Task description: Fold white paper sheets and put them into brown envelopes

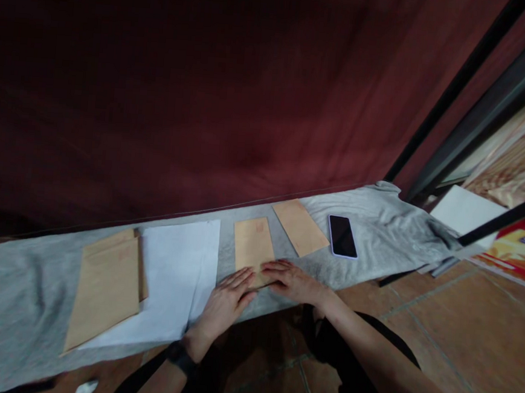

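Observation:
A brown paper envelope (255, 243) lies on the grey cloth in front of me, its near end under my fingers. My left hand (230, 297) rests flat on its lower left edge, fingers stretched out. From the right, my right hand (292, 280) lies across the lower right corner, its fingers extended and close to the left fingertips. A second brown envelope (300, 227) lies slanted just to the right. Further left, a stack of larger brown envelopes (108, 281) sits partly over white paper sheets (177, 274).
A phone (342, 236) with a dark screen lies right of the envelopes. The grey cloth (391, 237) covers a narrow bench against a dark red curtain (234, 97). Black metal bars (457, 91) stand at right, near a red printed box (524, 247). Tiled floor (470, 334) shows below.

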The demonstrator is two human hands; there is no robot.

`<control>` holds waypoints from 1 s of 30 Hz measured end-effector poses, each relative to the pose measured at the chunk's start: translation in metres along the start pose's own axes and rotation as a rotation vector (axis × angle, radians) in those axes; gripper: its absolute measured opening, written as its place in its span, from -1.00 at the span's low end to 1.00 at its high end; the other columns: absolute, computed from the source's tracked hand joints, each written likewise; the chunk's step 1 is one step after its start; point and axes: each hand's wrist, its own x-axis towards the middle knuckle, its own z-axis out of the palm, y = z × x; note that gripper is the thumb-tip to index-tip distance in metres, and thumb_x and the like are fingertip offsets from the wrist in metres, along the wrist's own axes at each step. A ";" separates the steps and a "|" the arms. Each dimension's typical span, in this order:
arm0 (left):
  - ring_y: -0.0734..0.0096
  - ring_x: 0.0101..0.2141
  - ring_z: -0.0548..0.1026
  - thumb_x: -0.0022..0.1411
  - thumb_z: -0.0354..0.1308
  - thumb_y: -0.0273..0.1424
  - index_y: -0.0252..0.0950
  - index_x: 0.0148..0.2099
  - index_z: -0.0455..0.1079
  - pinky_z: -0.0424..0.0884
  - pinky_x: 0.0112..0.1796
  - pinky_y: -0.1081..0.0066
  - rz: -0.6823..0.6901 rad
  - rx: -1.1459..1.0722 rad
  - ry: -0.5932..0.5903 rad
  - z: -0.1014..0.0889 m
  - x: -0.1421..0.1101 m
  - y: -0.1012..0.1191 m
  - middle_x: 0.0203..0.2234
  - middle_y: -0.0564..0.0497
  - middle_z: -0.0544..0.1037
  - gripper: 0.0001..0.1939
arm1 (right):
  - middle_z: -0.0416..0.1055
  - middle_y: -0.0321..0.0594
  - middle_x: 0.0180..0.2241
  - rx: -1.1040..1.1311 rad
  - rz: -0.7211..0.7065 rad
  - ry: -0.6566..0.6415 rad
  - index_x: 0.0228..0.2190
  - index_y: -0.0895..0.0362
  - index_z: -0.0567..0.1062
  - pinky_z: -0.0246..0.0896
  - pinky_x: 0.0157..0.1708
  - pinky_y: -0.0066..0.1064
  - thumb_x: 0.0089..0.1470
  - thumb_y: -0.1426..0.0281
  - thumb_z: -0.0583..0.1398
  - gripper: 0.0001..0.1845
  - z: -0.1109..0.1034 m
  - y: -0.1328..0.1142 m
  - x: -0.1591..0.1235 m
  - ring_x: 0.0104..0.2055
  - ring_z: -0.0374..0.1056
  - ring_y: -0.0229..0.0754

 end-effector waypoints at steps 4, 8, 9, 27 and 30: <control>0.31 0.10 0.50 0.42 0.00 -0.32 -0.17 0.12 0.46 0.45 0.12 0.21 -0.004 -0.055 0.068 0.001 -0.002 -0.004 0.09 -0.01 0.55 -0.67 | 0.42 -0.21 0.16 -0.019 0.013 0.052 0.07 0.00 0.51 0.10 0.27 -0.17 0.19 0.48 0.20 -0.59 0.003 -0.001 0.002 0.22 0.29 -0.14; 0.33 0.07 0.52 0.41 0.00 -0.35 -0.17 0.06 0.49 0.47 0.10 0.22 -0.053 -0.101 0.094 0.004 -0.002 -0.005 0.05 0.00 0.58 -0.71 | 0.43 -0.22 0.14 -0.040 0.028 0.085 0.04 0.00 0.52 0.14 0.24 -0.17 0.21 0.47 0.19 -0.63 0.006 -0.002 0.003 0.20 0.31 -0.15; 0.33 0.07 0.52 0.41 0.01 -0.36 -0.17 0.05 0.49 0.47 0.10 0.22 -0.062 -0.106 0.100 0.005 -0.002 -0.004 0.05 0.00 0.58 -0.72 | 0.43 -0.21 0.14 -0.046 0.034 0.095 0.04 0.00 0.52 0.14 0.24 -0.16 0.22 0.46 0.19 -0.64 0.006 -0.002 0.003 0.20 0.31 -0.14; 0.30 0.07 0.51 0.41 -0.07 -0.37 -0.15 0.01 0.45 0.48 0.10 0.18 -0.163 -0.200 0.142 0.012 -0.002 -0.002 0.05 -0.02 0.56 -0.71 | 0.03 0.02 0.37 -0.252 0.071 0.087 0.34 0.22 0.12 -0.11 0.39 -0.10 0.34 0.17 0.07 -0.33 0.070 -0.053 -0.018 0.41 -0.06 -0.03; 0.30 0.06 0.51 0.41 -0.09 -0.40 -0.17 0.00 0.44 0.48 0.09 0.18 -0.168 -0.221 0.145 0.013 -0.004 -0.004 0.04 -0.04 0.57 -0.71 | 0.05 -0.03 0.36 -0.243 0.074 0.099 0.33 0.21 0.15 -0.12 0.39 -0.13 0.35 0.19 0.05 -0.37 0.061 -0.050 -0.019 0.41 -0.04 -0.06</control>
